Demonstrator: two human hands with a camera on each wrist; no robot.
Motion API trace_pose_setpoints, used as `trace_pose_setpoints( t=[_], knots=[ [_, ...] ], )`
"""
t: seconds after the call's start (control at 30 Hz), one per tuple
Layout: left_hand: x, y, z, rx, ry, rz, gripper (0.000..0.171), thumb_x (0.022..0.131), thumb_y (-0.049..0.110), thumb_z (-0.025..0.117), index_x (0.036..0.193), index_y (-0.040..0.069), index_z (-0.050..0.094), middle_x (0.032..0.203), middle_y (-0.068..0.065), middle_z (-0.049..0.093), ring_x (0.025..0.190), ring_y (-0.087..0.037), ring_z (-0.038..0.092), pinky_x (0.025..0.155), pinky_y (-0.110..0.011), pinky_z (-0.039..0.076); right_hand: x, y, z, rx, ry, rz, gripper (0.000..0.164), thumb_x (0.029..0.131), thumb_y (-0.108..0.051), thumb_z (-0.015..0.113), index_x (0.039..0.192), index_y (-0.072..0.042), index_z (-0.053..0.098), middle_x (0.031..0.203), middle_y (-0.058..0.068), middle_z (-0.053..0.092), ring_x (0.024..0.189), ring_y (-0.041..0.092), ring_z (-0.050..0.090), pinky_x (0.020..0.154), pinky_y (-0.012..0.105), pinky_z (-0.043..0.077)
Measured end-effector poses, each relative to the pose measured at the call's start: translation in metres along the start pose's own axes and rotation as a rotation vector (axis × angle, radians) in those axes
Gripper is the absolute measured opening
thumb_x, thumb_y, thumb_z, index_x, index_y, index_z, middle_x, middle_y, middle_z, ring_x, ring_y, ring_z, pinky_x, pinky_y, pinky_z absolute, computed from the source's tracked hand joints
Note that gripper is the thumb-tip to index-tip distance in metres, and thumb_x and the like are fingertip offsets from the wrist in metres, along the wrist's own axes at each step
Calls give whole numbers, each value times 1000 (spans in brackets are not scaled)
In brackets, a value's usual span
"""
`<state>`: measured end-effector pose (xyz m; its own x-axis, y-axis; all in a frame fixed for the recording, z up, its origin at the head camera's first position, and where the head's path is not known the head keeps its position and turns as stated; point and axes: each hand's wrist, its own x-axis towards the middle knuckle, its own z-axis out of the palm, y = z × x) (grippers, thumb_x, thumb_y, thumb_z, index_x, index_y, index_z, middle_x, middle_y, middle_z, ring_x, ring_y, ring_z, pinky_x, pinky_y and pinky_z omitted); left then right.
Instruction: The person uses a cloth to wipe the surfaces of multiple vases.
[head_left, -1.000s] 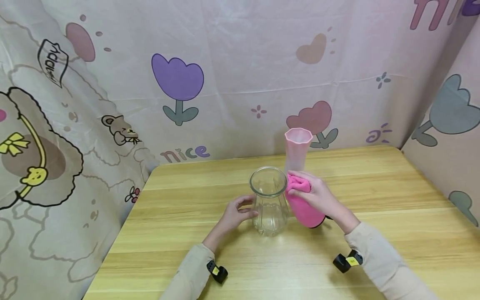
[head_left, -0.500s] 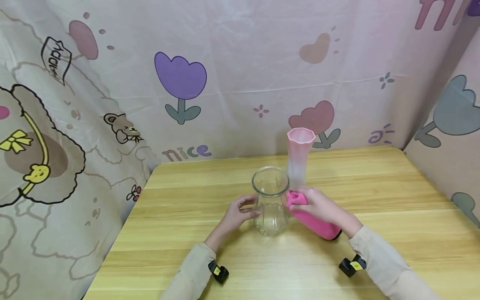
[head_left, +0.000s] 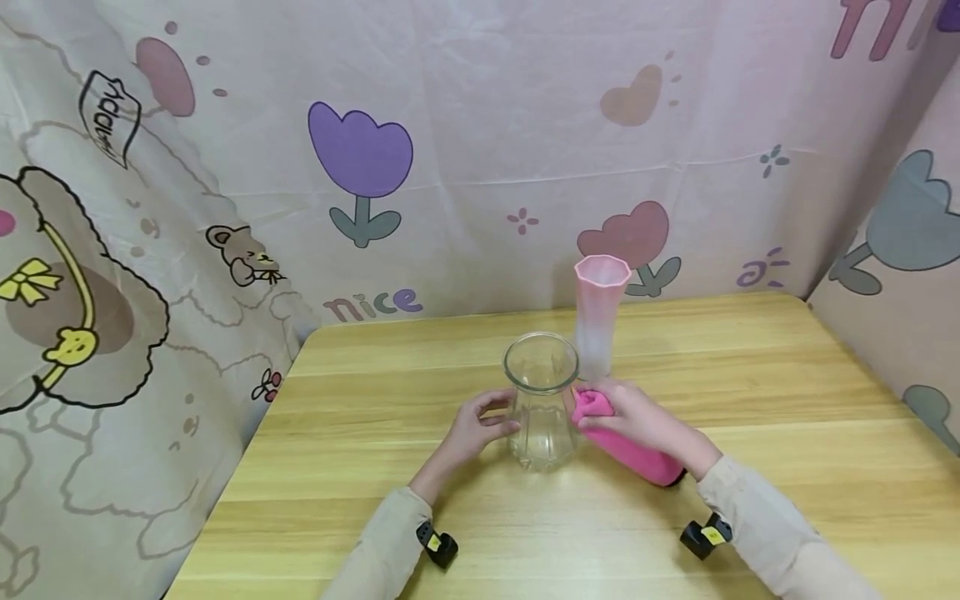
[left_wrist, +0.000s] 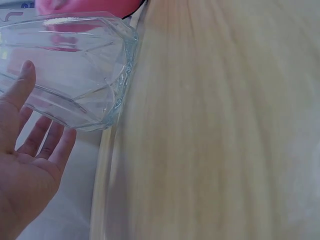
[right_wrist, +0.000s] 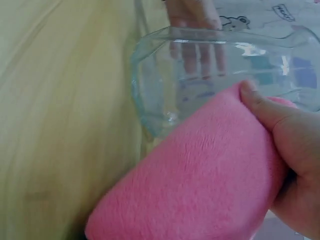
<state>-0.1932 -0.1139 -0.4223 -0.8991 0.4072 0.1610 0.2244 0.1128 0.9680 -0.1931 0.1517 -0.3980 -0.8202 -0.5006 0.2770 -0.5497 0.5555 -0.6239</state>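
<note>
A clear glass vase (head_left: 542, 442) with a flared rim stands upright on the table. At its left side my left hand (head_left: 474, 432) rests with fingers and thumb spread; in the left wrist view the thumb (left_wrist: 25, 79) lies over the near side of the glass. Between thumb and fingers, my right hand (head_left: 641, 417) grips a soft pink cloth (head_left: 637, 454), bunched at the top and hanging toward the table. This cloth is against or close to the vase's right side; the right wrist view shows it (right_wrist: 195, 170) overlapping the glass. Fingers behind the cloth are hidden.
A tall pink-and-white vase (head_left: 597, 321) with a scalloped rim stands just behind the right hand. The wooden table (head_left: 360, 400) meets a printed cloth backdrop (head_left: 465, 125) at the back and left. Each sleeve carries a small black camera.
My right hand has moved down the vase's right side with the pink cloth, which now slants more to the right. The left hand and the glass vase have stayed in place.
</note>
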Motion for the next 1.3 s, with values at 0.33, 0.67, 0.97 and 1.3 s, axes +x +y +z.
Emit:
trace_pose_setpoints(
  t=[0.33,0.67,0.97,1.3],
  knots=[
    [1,-2,-1,6,1,3,48,76,-5,66,120,-13,48,123,-28,48,112,-41,46,94,-39,44,3,-5,-2,2,25,-11,39,80,-27,68,111,-7,58,97,3,61,91,19,57,78,38,49],
    [-1,3,-2,5,-30,-29,49,78,-5,65,122,-11,46,126,-26,46,115,-39,45,95,-39,43,-5,5,4,-132,-139,-16,41,78,-20,70,108,5,57,93,3,62,90,22,60,80,37,51],
    [0,-1,11,149,93,-35,66,75,20,74,129,3,41,128,-14,46,117,-30,44,99,-44,39,-8,-1,-18,-20,8,49,41,81,-29,67,113,-6,57,94,-1,62,90,16,58,80,39,49],
    [6,14,62,655,546,84,93,51,56,80,119,9,39,110,-2,46,100,-17,44,83,-31,44,-9,-7,-16,4,58,19,50,80,-23,69,121,1,54,114,15,60,104,30,55,88,48,46]
  ],
)
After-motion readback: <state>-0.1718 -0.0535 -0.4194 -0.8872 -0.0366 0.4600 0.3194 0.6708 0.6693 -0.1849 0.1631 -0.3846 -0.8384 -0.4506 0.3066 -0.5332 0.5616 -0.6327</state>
